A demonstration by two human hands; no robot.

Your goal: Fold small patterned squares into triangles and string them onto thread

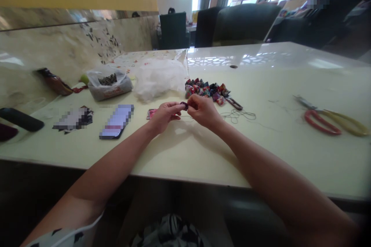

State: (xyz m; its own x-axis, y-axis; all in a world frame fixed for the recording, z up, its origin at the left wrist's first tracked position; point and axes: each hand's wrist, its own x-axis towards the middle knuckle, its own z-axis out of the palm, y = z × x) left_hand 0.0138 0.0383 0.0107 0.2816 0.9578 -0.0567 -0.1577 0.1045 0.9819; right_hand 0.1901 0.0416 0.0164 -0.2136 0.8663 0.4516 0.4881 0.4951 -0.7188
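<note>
My left hand (pixel 166 115) pinches a small dark piece of fabric (pixel 183 105) between thumb and fingers. Closed against the right side of that piece is my right hand (pixel 203 111); its fingertips hide whatever they grip. A loose thread (pixel 239 115) lies tangled on the table to the right of my right hand, and a thin strand shows below both hands. Just beyond them sits a cluster of small patterned fabric pouches (pixel 205 88), with small dark-handled thread snips (pixel 234 104) at its right. Pink patterned fabric (pixel 151 114) lies partly behind my left hand.
White fluffy stuffing (pixel 159 79) and a plastic bag (pixel 110 88) of dark bits stand at the back left. A phone (pixel 117 121) and a brown bottle (pixel 55 81) are on the left. Large scissors (pixel 327 117) with red and yellow handles lie right on the table (pixel 185 158).
</note>
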